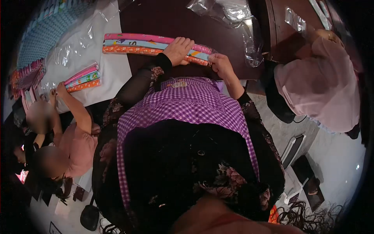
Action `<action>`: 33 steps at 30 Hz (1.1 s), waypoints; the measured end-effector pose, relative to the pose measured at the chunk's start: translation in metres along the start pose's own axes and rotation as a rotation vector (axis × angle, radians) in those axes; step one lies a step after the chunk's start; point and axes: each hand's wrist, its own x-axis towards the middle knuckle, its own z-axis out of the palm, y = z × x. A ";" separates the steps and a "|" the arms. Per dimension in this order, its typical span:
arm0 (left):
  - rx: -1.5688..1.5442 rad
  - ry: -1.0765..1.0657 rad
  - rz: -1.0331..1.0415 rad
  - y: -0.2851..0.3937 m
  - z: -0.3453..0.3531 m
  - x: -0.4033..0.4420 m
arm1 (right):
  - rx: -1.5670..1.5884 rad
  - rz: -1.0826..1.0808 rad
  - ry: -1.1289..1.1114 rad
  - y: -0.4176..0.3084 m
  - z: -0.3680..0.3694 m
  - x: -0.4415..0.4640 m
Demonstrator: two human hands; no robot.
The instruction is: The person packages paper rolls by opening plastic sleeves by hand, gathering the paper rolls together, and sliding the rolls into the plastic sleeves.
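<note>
A bundle of three wrapping paper rolls [132,42], pink, light blue and orange, lies side by side on the dark table in what looks like clear plastic. My left hand [179,50] reaches over the bundle right of its middle, fingers curled round the rolls. At the bundle's right end, my right hand [223,65] is closed, thumb and fingers pinching the end of the clear plastic bag [212,57]. The exact grip under the fingers is partly hidden.
Clear plastic bags [237,15] lie at the back right of the dark table [163,19]. Left, a co-worker's hand [61,89] is at another set of rolls [83,80] on a white sheet [113,74]. Stacked rolls [39,37] stand beyond. Another person [319,85] works at right.
</note>
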 end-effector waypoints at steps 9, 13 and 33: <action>-0.065 -0.078 0.013 0.020 -0.003 0.017 | 0.042 -0.039 0.004 0.001 0.002 -0.009; -0.113 -0.076 0.005 0.016 -0.003 0.014 | 0.006 -0.043 -0.060 -0.006 0.000 -0.018; 0.030 0.129 0.106 0.052 0.010 0.035 | 0.016 0.009 -0.022 0.006 -0.008 -0.010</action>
